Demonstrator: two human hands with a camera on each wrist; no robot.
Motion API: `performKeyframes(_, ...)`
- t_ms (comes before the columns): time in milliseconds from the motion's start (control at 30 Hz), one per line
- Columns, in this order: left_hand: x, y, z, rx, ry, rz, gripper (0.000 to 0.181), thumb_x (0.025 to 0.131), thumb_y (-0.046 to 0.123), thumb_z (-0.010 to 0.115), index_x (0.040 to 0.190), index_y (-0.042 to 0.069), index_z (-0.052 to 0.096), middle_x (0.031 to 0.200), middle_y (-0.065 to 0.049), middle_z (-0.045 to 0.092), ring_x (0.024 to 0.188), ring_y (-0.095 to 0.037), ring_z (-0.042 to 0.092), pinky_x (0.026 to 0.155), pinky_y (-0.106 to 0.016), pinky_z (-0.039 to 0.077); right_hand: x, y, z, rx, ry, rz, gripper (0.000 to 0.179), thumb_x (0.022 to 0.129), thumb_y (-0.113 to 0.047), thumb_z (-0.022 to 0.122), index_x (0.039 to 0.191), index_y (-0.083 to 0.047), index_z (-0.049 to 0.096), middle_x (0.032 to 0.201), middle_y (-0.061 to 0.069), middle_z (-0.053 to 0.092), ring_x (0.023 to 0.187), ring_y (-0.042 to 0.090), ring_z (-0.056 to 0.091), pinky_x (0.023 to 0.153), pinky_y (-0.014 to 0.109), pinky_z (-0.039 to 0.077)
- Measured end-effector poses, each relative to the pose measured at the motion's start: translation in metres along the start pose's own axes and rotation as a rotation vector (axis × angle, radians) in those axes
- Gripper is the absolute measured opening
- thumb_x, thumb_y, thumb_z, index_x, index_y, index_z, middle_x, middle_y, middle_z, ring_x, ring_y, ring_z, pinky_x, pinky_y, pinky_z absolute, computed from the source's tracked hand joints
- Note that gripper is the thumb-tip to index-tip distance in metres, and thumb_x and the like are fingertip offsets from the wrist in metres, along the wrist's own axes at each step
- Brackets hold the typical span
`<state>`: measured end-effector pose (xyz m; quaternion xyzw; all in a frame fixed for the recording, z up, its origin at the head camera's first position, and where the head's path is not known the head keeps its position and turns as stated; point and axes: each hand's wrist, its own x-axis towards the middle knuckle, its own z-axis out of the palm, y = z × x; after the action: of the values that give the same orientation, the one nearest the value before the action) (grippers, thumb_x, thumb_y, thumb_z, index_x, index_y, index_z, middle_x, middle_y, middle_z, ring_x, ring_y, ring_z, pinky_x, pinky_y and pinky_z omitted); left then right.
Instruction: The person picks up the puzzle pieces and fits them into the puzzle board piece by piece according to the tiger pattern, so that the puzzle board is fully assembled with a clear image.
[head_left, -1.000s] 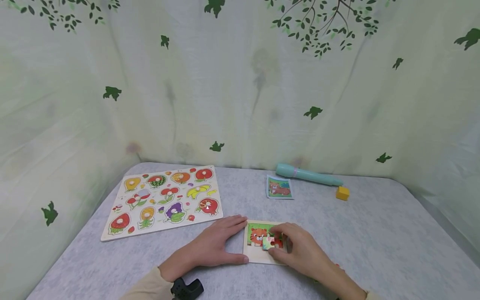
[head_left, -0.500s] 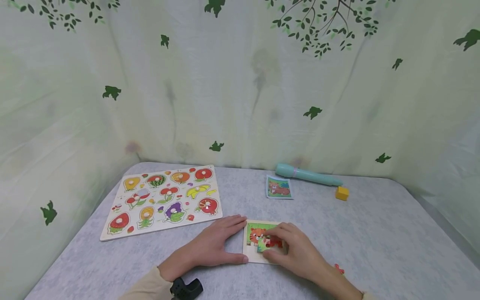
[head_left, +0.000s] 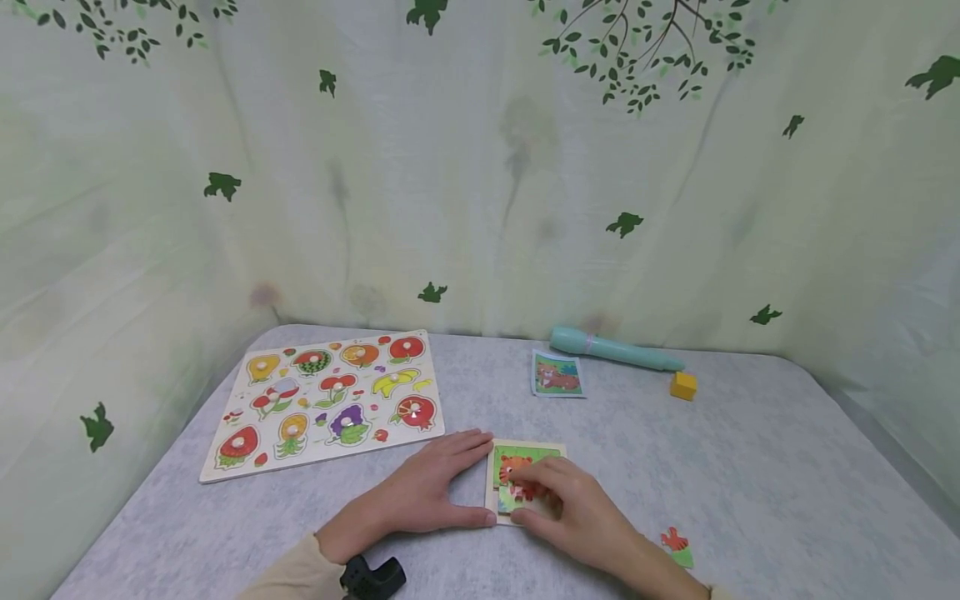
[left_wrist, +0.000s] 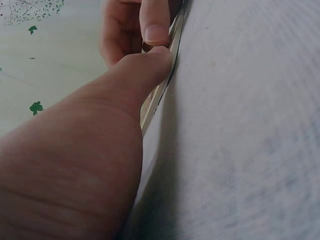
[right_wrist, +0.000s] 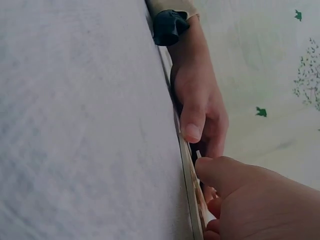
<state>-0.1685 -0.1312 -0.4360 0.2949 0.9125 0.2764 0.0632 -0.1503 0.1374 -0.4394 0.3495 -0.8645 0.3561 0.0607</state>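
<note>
The right hand [head_left: 573, 512] pinches a green-and-red jigsaw piece [head_left: 508, 500] between thumb and fingers, over the lower left of a wooden tiger puzzle tray [head_left: 491, 497]; whether the piece is seated or merely lying there cannot be told; the left hand [head_left: 427, 483] lies with fingers extended, thumb spread away, the tips touching the tray's left edge; a gap shows between the two hands in the head view; a black band [head_left: 373, 577] sits at the left wrist, by a beige sleeve [head_left: 296, 575]; a loose jigsaw piece [head_left: 677, 546], red and green, lies near the right forearm; left of the tray is a fruit puzzle board [head_left: 318, 438]; beyond the tray lie a bear picture card [head_left: 557, 375], a teal pen-shaped object [head_left: 615, 348] and a yellow cube [head_left: 683, 386]; a leaf-printed curtain [head_left: 480, 167] hangs behind the grey table [head_left: 765, 467].
</note>
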Motion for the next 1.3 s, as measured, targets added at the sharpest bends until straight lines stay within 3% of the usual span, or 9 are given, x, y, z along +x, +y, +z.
performKeyframes(167,0.0006,0.0000,0.0002,-0.002,-0.007,0.001,0.093,0.086,0.072,0.068,0.158,0.018,0.045,0.164,0.004,0.040,0.153,-0.023,0.034,0.121,-0.057,0.033,-0.0009,0.0003,0.0009,-0.017,-0.010,0.017,0.027,0.091,-0.037,0.080,0.116,-0.030,0.074,0.106,-0.018,0.062,0.085,0.003,0.052,0.069,0.017,0.048)
performKeyframes(333,0.0006,-0.0003,0.0003,0.000,-0.008,-0.002,0.094,0.085,0.073,0.068,0.158,0.018,0.044,0.164,0.004,0.039,0.153,-0.022,0.033,0.122,-0.056,0.032,-0.0013,0.0005,0.0031,-0.068,0.013,-0.050,0.022,0.092,-0.038,0.079,0.112,-0.031,0.077,0.111,-0.018,0.065,0.092,0.001,0.053,0.072,0.017,0.049)
performKeyframes(500,0.0002,-0.0009,-0.0001,0.000,-0.013,-0.010,0.094,0.085,0.073,0.068,0.158,0.020,0.044,0.165,0.006,0.038,0.154,-0.021,0.032,0.123,-0.055,0.031,-0.0014,0.0006,0.0060,-0.137,0.032,-0.100,0.022,0.093,-0.038,0.077,0.114,-0.029,0.079,0.111,-0.019,0.065,0.100,0.001,0.057,0.083,0.025,0.056)
performKeyframes(700,0.0009,-0.0015,0.0002,0.006,-0.010,-0.006,0.094,0.085,0.073,0.068,0.158,0.020,0.044,0.165,0.006,0.038,0.154,-0.021,0.032,0.123,-0.054,0.032,-0.0007,-0.0012,0.0061,-0.174,0.007,-0.079,0.025,0.092,-0.038,0.078,0.116,-0.029,0.080,0.112,-0.019,0.064,0.103,0.001,0.056,0.087,0.026,0.056)
performKeyframes(1000,0.0008,-0.0009,0.0017,-0.002,0.008,0.011,0.093,0.085,0.072,0.069,0.157,0.018,0.046,0.164,0.004,0.040,0.153,-0.023,0.034,0.121,-0.055,0.033,-0.0015,-0.0028,0.0047,-0.209,-0.008,-0.089,0.023,0.095,-0.033,0.076,0.116,-0.027,0.080,0.111,-0.018,0.062,0.101,0.000,0.053,0.083,0.023,0.054)
performKeyframes(1300,0.0003,-0.0008,0.0004,-0.003,0.008,0.015,0.093,0.086,0.072,0.068,0.157,0.017,0.046,0.164,0.003,0.040,0.153,-0.024,0.034,0.121,-0.056,0.033,-0.0006,-0.0043,0.0051,-0.226,-0.036,-0.044,0.023,0.096,-0.031,0.076,0.118,-0.029,0.080,0.112,-0.018,0.062,0.100,0.001,0.051,0.082,0.022,0.052)
